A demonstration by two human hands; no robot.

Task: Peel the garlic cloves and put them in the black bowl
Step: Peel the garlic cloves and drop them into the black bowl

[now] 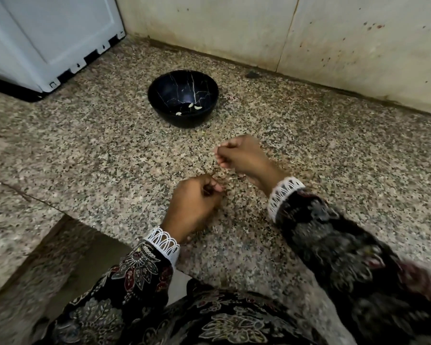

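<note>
Left hand (197,202) curled, maybe pinching garlic

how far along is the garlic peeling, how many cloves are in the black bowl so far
Done: three peeled cloves lie in the black bowl. In hand: both the left hand and the right hand are curled over the granite counter; whether either holds a clove is too blurred to tell. Left: no unpeeled garlic shows, so how much remains is unclear.
</note>
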